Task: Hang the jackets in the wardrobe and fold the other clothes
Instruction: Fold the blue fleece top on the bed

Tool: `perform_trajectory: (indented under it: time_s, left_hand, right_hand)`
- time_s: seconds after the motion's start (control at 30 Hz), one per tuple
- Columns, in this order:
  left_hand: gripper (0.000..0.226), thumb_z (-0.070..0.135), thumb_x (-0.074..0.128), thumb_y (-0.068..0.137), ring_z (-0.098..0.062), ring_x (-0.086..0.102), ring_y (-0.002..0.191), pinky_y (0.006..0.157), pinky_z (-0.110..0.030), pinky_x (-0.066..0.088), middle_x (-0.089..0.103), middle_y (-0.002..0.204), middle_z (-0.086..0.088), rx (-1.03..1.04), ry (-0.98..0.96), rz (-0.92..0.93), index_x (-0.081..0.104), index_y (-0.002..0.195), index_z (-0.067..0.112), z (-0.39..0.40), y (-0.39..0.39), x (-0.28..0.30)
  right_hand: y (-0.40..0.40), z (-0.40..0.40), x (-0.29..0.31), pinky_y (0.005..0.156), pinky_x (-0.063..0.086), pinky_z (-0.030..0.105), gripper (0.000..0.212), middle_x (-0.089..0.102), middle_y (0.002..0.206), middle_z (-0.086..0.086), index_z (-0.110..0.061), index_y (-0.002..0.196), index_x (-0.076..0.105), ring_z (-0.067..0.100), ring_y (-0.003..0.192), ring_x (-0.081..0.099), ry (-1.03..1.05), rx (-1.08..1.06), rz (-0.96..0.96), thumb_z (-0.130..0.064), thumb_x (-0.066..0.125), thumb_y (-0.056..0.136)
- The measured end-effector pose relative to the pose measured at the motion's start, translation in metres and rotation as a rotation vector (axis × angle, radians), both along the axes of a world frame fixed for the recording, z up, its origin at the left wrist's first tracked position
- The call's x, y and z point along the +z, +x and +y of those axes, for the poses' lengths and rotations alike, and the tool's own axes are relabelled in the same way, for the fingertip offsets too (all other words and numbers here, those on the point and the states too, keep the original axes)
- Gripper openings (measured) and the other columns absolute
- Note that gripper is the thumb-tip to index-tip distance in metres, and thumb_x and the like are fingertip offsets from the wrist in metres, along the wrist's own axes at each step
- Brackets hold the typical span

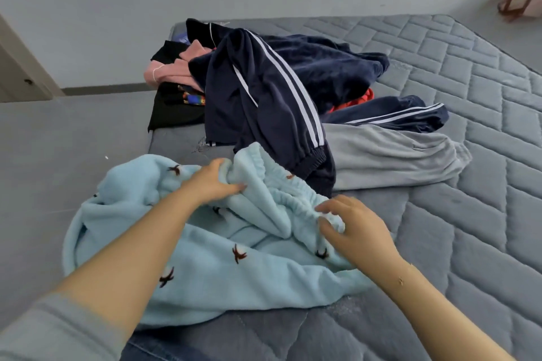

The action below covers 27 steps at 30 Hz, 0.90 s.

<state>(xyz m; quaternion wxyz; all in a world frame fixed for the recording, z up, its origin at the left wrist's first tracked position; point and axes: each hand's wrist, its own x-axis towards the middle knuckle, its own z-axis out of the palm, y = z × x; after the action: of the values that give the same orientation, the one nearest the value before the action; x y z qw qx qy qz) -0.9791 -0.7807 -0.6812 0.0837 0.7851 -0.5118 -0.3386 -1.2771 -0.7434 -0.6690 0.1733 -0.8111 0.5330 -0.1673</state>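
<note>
Left hand (215, 183) pinches a fold of the pale blue fleece trousers (205, 258) lying crumpled on the mattress (469, 214), right hand (349, 228) curls on the elastic waistband (281, 193); fabric judged soft, light, floppy, best taken at both waistband ends.

No text, label, brand or number can be read on anything in view; the colourful print on the black garment (192, 98) in the clothes pile is too small and crumpled to make out as letters.
</note>
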Motion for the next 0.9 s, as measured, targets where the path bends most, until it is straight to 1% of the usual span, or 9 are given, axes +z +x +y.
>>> perform_trajectory:
  time_s: [0.1,0.17,0.23,0.33,0.5,0.57,0.67,0.77,0.9]
  left_hand:
    - [0.071,0.064,0.06,0.081,-0.023,0.053,0.119,0.091,-0.036,0.042,0.056,0.132,0.001,-0.094,0.062,-0.145,0.039,0.139,0.029,0.013,-0.003,-0.02]
    - [0.047,0.057,0.061,0.085,-0.021,0.057,0.105,0.08,-0.031,0.039,0.063,0.115,0.003,-0.027,-0.062,-0.103,0.054,0.122,0.029,0.021,0.0,-0.022]
    - [0.029,0.045,0.065,0.087,-0.019,0.055,0.094,0.073,-0.028,0.033,0.062,0.098,0.006,0.058,-0.221,-0.011,0.06,0.107,0.024,0.024,0.006,-0.012]
    - [0.013,0.031,0.065,0.091,-0.013,0.052,0.084,0.065,-0.022,0.033,0.06,0.089,0.01,0.195,-0.561,0.079,0.06,0.1,0.023,0.017,0.017,0.027]
    - [0.01,0.023,0.063,0.083,0.008,0.055,0.081,0.075,-0.011,0.043,0.061,0.084,0.025,0.14,-0.98,0.237,0.057,0.088,0.03,-0.05,-0.003,0.119]
    - [0.01,0.027,0.065,0.086,0.01,0.057,0.084,0.075,-0.009,0.043,0.062,0.087,0.021,0.155,-0.969,0.31,0.056,0.089,0.031,-0.089,-0.031,0.131]
    - [0.034,0.032,0.058,0.096,-0.022,0.052,0.123,0.095,-0.028,0.041,0.057,0.127,-0.006,0.112,-0.673,0.392,0.049,0.127,0.022,-0.128,-0.066,0.11]
    - [0.071,0.034,0.062,0.093,-0.027,0.012,0.149,0.117,-0.035,0.02,0.018,0.159,-0.015,-0.116,-0.335,0.197,0.024,0.151,0.022,-0.115,-0.086,0.065]
    - [0.068,0.036,0.069,0.087,-0.021,0.008,0.149,0.119,-0.04,0.017,0.006,0.163,-0.002,-0.385,-0.243,-0.07,0.036,0.146,0.033,-0.054,-0.079,0.013]
  right_hand:
    - [0.002,-0.028,-0.018,0.097,0.038,0.031,0.069,0.049,0.136,-0.004,-0.026,0.145,0.037,0.019,0.126,0.045,0.202,-0.103,0.228,-0.057,0.058,0.087]
    - [0.006,-0.03,-0.031,0.091,0.043,0.034,0.082,0.056,0.126,-0.001,-0.027,0.146,0.03,0.021,0.119,0.052,0.393,-0.116,0.206,-0.066,0.06,0.081]
    - [0.016,-0.023,-0.042,0.071,0.042,0.032,0.057,0.063,0.098,-0.007,-0.032,0.126,0.044,0.02,0.099,0.061,0.365,-0.03,0.166,-0.063,0.059,0.081]
    - [0.018,-0.031,-0.031,0.063,0.036,0.033,0.021,0.063,0.078,-0.01,-0.031,0.103,0.054,0.023,0.084,0.063,0.115,-0.099,-0.074,-0.042,0.059,0.085]
    - [-0.032,-0.086,0.028,0.072,0.051,0.041,0.015,0.068,0.083,-0.009,-0.029,0.1,0.059,0.02,0.082,0.063,-0.037,-0.36,-0.531,-0.032,0.063,0.086]
    - [-0.058,-0.112,0.041,0.071,0.047,0.04,0.013,0.065,0.081,-0.006,-0.024,0.092,0.058,0.022,0.082,0.061,-0.121,-0.45,-0.501,-0.035,0.061,0.086]
    - [-0.098,-0.146,0.047,0.072,0.04,0.038,0.028,0.065,0.099,0.008,-0.021,0.105,0.055,0.03,0.096,0.058,-0.093,-0.625,-0.238,-0.043,0.058,0.088]
    - [-0.125,-0.15,0.029,0.106,0.033,0.046,0.07,0.037,0.148,0.02,-0.015,0.147,0.031,0.036,0.136,0.034,0.206,-0.631,0.213,-0.044,0.059,0.09]
    - [-0.113,-0.115,-0.013,0.107,0.031,0.043,0.058,0.039,0.146,0.013,-0.012,0.141,0.044,0.034,0.133,0.035,0.046,-0.431,0.151,-0.023,0.063,0.088]
